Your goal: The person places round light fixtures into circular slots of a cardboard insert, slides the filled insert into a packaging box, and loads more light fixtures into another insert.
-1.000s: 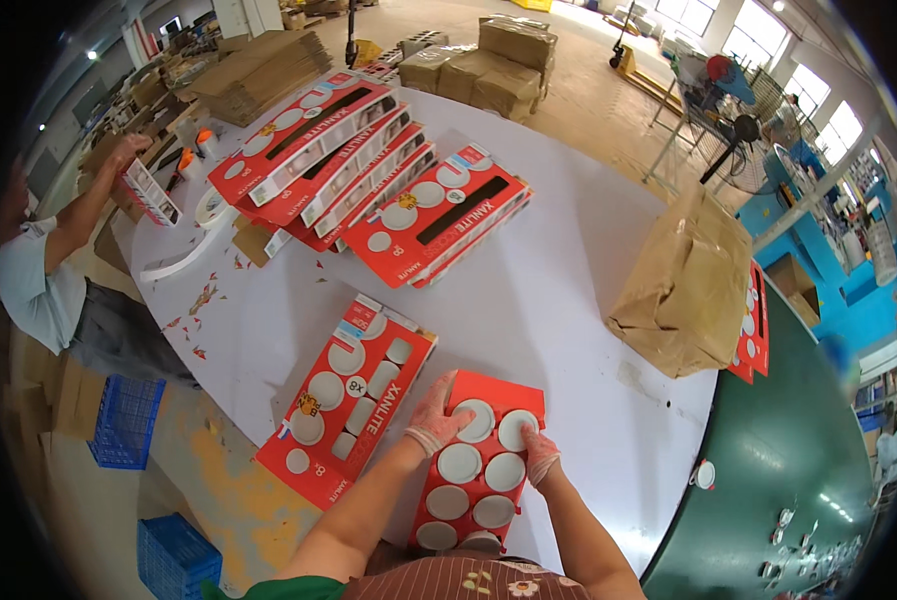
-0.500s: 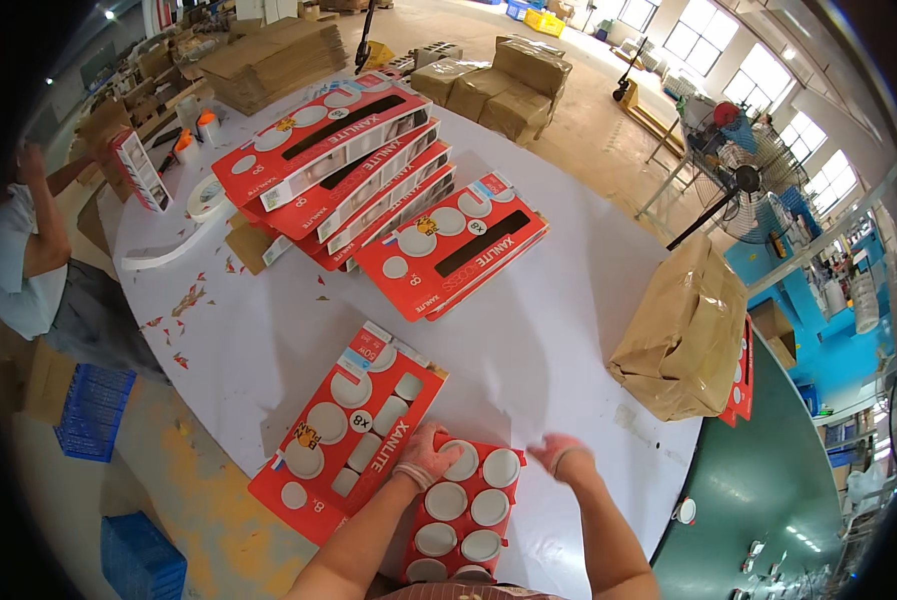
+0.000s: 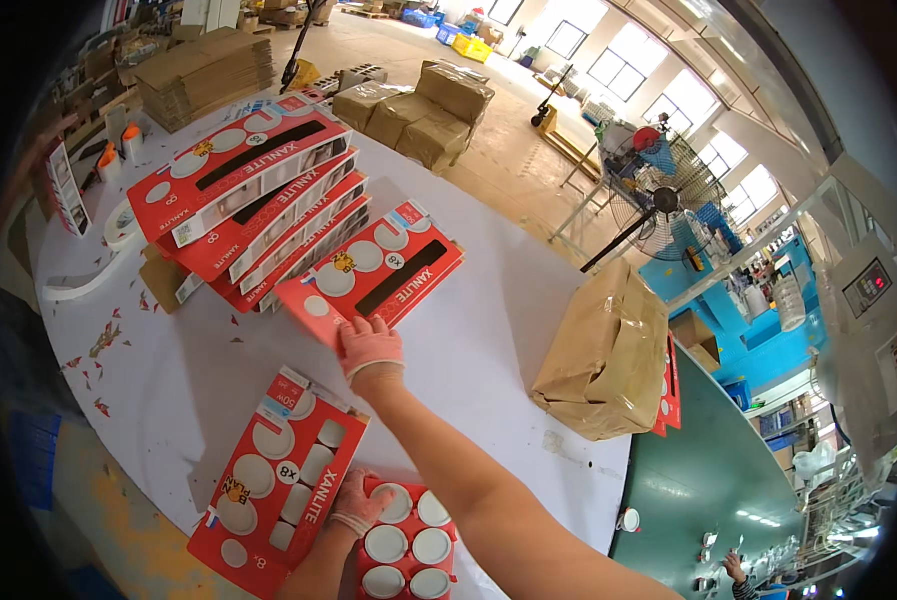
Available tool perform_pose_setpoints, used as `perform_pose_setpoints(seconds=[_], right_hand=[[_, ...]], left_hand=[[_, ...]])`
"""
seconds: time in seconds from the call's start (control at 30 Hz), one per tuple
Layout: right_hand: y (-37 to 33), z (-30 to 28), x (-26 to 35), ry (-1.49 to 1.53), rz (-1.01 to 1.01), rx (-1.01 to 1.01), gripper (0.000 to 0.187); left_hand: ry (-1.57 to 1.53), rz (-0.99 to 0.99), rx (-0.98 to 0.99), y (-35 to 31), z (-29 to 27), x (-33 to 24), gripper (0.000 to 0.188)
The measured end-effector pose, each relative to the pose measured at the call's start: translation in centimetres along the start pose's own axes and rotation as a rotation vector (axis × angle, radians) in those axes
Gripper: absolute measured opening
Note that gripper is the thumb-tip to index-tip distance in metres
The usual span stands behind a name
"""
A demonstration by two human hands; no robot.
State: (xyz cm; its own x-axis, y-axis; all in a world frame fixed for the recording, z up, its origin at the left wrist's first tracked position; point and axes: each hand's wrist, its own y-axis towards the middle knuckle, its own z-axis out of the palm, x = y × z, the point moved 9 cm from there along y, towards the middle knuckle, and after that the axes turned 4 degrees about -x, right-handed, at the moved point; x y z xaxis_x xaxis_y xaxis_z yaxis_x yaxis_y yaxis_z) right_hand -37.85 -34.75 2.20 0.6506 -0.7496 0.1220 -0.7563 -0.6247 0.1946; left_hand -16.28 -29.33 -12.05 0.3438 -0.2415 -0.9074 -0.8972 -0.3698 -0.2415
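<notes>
My right hand [image 3: 371,345], in a pale pink glove, reaches far forward. It grips the near corner of a flat red cardboard sleeve [image 3: 393,268] with a cut-out window; that corner is blurred. My left hand [image 3: 363,500], gloved too, curls around the upper left corner of a red tray [image 3: 408,520], thumb beside the lamps. White round lamps [image 3: 430,546] sit in rows in the tray, whose near end is cut off by the picture edge. Left of that hand lies a filled red box [image 3: 278,480], white lamps showing through its window.
Several flat red sleeves [image 3: 258,190] are piled at the back left, near a tape roll [image 3: 123,225] and scraps. A wrapped brown parcel [image 3: 608,350] stands at the right table edge, beside a green surface [image 3: 708,480]. Another person's hand [image 3: 735,568] shows at lower right.
My right hand has moved from beside the tray to the flat sleeve and taken its near corner. My left hand stays at the tray. The whole view has shifted left.
</notes>
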Motion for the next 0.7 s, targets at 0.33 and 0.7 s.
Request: perform_pose_setpoints(seconds=[0.33,0.7], right_hand=[[-14.8,-17.3,-15.5,0.623,0.068,-0.336,0.028],[-47.4,-22.9,-18.2,-0.017,0.276,-0.36,0.029]], left_hand=[[-0.087,0.019,-0.022,0.3,0.0,1.1,0.054],[0.108,-0.019,-0.02,-2.0,0.1,-0.9,0.053]])
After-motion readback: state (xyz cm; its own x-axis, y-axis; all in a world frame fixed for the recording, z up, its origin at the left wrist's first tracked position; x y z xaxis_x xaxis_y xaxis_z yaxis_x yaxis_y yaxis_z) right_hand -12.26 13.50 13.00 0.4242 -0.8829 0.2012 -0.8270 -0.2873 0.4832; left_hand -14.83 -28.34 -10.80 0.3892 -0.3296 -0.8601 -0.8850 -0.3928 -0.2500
